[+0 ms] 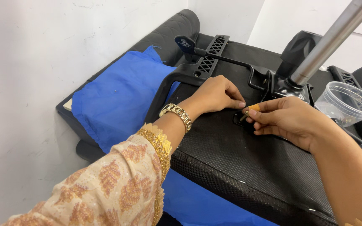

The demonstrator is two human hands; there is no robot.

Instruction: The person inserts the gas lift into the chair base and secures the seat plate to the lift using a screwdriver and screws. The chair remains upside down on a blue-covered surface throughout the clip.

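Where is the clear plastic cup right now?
In the head view, the cup sits at the right edge on the chair underside, beside the metal post.

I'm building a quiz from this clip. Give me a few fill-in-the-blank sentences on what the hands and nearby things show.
1. The right hand pinches a small tool with a ____ handle.
2. The left hand wears a ____ on its wrist.
3. The cloth under the upturned chair seat is ____.
4. The clear plastic cup sits at the picture's ____ edge.

Missing words: yellow; gold watch; blue; right
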